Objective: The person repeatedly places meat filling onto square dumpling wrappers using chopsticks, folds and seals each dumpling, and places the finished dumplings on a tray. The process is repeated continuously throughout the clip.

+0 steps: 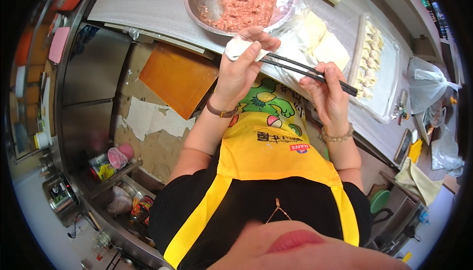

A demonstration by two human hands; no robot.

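My left hand cradles a white dough wrapper, folded over between thumb and fingers. In my right hand is a pair of black chopsticks. Their tips touch the wrapper's edge at my left thumb; whether any filling is inside is hidden. Just beyond my left hand stands a metal bowl of pink minced meat. Pale square wrappers lie stacked on clear plastic between bowl and tray. A white tray at the right carries rows of shaped wontons.
A grey worktop runs across the front. Keys, a tied plastic bag and a folded cloth lie to the right. Below the worktop, at the left, an orange-brown panel stands near a dark metal cabinet.
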